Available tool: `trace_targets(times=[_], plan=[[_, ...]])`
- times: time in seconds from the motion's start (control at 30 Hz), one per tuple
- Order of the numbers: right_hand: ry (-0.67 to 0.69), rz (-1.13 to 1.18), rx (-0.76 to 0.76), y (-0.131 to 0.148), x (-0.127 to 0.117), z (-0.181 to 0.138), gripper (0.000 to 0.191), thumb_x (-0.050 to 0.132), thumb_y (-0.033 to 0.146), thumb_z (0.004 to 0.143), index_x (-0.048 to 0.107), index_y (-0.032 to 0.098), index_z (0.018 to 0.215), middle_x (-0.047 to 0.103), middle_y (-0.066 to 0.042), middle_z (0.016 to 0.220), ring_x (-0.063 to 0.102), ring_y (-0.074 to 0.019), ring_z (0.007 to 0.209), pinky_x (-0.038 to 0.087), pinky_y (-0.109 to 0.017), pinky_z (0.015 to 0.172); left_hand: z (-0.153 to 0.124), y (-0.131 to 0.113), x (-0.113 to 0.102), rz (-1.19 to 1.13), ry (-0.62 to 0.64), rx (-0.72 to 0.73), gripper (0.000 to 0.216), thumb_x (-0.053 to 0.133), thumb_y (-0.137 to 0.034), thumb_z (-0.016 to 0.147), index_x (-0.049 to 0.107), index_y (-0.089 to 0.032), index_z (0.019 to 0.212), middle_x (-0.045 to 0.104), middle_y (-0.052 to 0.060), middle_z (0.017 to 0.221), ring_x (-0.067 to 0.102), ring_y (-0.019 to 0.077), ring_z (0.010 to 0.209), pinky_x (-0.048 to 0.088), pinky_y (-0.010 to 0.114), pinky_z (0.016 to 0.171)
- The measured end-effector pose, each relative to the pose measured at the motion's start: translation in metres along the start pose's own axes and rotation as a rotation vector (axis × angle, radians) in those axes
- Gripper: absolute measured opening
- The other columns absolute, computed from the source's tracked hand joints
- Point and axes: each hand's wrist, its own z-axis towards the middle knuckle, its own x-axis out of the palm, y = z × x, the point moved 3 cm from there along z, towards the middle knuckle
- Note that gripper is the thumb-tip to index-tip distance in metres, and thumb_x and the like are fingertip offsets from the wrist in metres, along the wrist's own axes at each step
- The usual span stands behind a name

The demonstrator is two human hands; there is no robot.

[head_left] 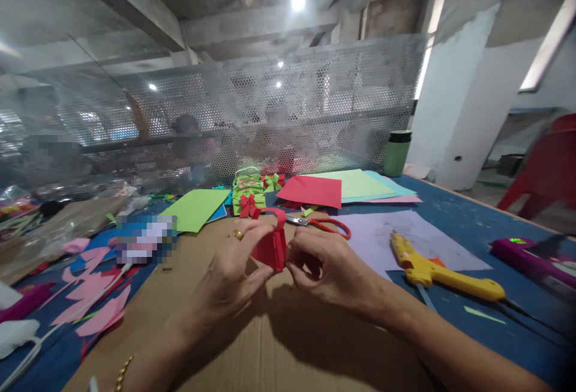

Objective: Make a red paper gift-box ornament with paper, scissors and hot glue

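Observation:
Both my hands hold a small red paper basket (272,247) with a looped red handle, just above a brown cardboard sheet (270,344). My left hand (234,266), with a ring on one finger, pinches its left side. The fingers of my right hand (321,266) are curled and pinch its right side. Behind it stand a green paper basket with a red bow (248,199) and red-handled scissors (321,225).
A yellow glue gun (443,273) lies on lilac paper to the right, a purple tool (531,259) beyond it. Green, red and blue paper sheets (315,191) and a green cup (396,153) are at the back. Pink cut-outs (96,296) lie left. People sit behind a perforated screen (288,110).

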Motion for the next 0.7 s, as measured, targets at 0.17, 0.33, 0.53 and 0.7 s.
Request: trace_targets(times=[0.17, 0.33, 0.53, 0.7], plan=[[-0.019, -0.003, -0.014, 0.0003, 0.0003, 0.0014, 0.015, 0.051, 0.003, 0.07, 0.05, 0.019, 0.072, 0.051, 0.005, 0.064, 0.042, -0.0068, 0.055, 0.029, -0.021, 0.052, 0.0005, -0.0013, 0.0013, -0.031, 0.005, -0.022, 0.053, 0.062, -0.007, 0.086, 0.047, -0.02, 0.135, 0.056, 0.011, 0.129, 0.052, 0.0244, 0.123, 0.046, 0.043, 0.105], [-0.048, 0.016, 0.046, 0.0013, 0.0001, 0.0029, 0.013, 0.051, 0.005, 0.07, 0.051, 0.018, 0.069, 0.052, 0.005, 0.061, 0.043, -0.0062, 0.053, 0.03, -0.019, 0.05, 0.0028, -0.0057, -0.0012, -0.055, 0.021, -0.058, 0.064, 0.061, -0.006, 0.086, 0.042, -0.024, 0.144, 0.056, 0.009, 0.135, 0.051, 0.0231, 0.124, 0.045, 0.042, 0.105], [-0.086, 0.024, 0.092, 0.0018, 0.0012, 0.004, 0.012, 0.05, 0.005, 0.069, 0.051, 0.017, 0.066, 0.053, 0.005, 0.058, 0.044, -0.006, 0.05, 0.031, -0.018, 0.048, 0.0017, -0.0027, -0.0007, -0.029, 0.019, -0.102, 0.069, 0.061, -0.007, 0.086, 0.038, -0.028, 0.147, 0.055, 0.009, 0.132, 0.053, 0.0241, 0.12, 0.048, 0.043, 0.1], [-0.134, 0.05, 0.142, 0.0005, 0.0036, 0.0032, 0.011, 0.05, 0.008, 0.071, 0.052, 0.017, 0.066, 0.054, 0.004, 0.057, 0.046, -0.0068, 0.049, 0.031, -0.018, 0.046, 0.0004, -0.0017, 0.0001, 0.005, 0.021, -0.133, 0.065, 0.061, -0.012, 0.088, 0.038, -0.028, 0.147, 0.054, 0.009, 0.131, 0.054, 0.0246, 0.118, 0.048, 0.042, 0.099]])
